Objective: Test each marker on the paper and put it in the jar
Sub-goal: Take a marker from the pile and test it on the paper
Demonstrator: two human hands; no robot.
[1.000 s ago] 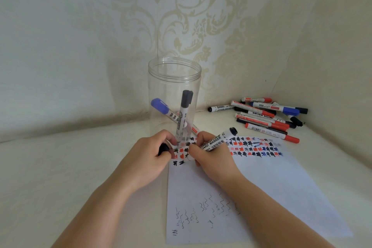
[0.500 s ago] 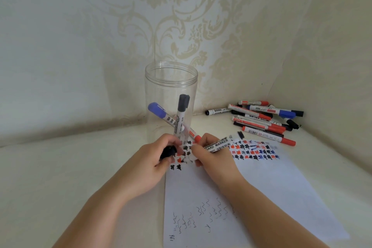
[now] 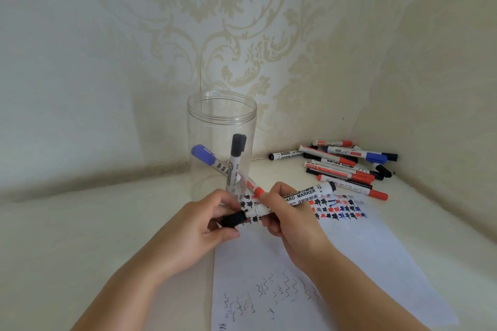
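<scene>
Jar (image 3: 222, 126) stands behind the paper's (image 3: 349, 255) far-left corner, marker pile (image 3: 347, 166) in the tabletop's (image 3: 80, 223) far-right corner.

One head-worn camera looks forward and down, close over the cream surface (image 3: 80, 236), facing its far right corner.

This looks like a room in a home. The walls (image 3: 242, 35) have cream wallpaper with big curly leaf shapes. A plain cream table (image 3: 80, 236) fits into the corner, with whiteboard markers (image 3: 347, 166) and scribbled paper (image 3: 349, 263) on it.
</scene>
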